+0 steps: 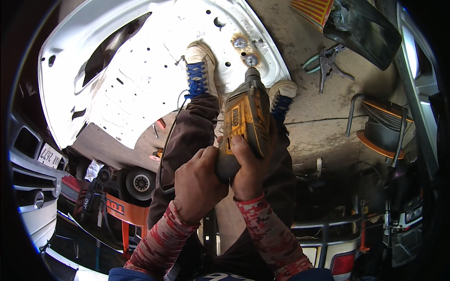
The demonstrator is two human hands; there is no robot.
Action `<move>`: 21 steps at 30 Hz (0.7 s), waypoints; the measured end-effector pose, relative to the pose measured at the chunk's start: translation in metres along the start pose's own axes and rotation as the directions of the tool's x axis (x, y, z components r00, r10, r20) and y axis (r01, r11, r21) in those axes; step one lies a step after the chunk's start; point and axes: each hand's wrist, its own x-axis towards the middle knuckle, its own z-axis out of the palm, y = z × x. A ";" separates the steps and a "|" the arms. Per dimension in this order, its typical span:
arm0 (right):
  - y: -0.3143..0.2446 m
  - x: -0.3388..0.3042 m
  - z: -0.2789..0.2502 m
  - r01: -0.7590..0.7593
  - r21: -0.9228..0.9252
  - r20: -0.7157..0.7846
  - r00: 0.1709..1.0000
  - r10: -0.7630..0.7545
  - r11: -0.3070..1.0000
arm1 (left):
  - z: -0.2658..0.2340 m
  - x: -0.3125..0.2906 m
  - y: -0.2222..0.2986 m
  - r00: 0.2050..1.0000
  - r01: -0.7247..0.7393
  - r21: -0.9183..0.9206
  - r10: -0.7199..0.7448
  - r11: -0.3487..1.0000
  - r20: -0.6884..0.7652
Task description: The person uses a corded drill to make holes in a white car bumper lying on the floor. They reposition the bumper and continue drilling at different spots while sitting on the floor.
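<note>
Yellow-black drill [243, 117] is extending forward from left grip [200, 181] and right grip [250, 171], both clamping its rear; forearms [161, 241] are angling inward.

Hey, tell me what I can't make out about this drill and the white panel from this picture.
- Trigger of the drill: hidden in the head view by the drill's body and the hands gripping it.
- Most right hand fingers: hidden behind the drill, head view.
- Far end of the white panel: cut off by the head view's upper edge.
</note>
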 end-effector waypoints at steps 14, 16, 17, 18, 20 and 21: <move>-0.008 0.000 0.008 -0.005 -0.001 0.013 1.000 0.005 1.000 | 0.002 0.000 -0.004 1.000 0.012 -0.003 -0.012 1.000 0.004; -0.007 0.001 0.007 -0.006 -0.008 0.025 1.000 0.007 1.000 | 0.001 0.000 -0.004 1.000 0.008 -0.012 -0.008 1.000 0.003; -0.006 0.001 0.007 -0.002 -0.010 0.023 1.000 0.002 1.000 | 0.001 0.001 -0.003 1.000 0.007 -0.017 -0.007 1.000 0.004; -0.005 0.001 0.007 0.002 -0.012 0.022 1.000 -0.002 1.000 | 0.000 0.002 -0.004 1.000 0.001 -0.020 -0.001 1.000 -0.001; -0.002 0.001 0.007 0.023 -0.013 0.009 1.000 -0.023 1.000 | 0.000 0.003 -0.004 1.000 -0.005 -0.033 0.004 0.999 -0.004; -0.001 0.001 0.006 0.039 -0.014 0.008 0.999 -0.039 0.999 | -0.001 0.003 -0.004 1.000 -0.011 -0.021 0.011 1.000 -0.002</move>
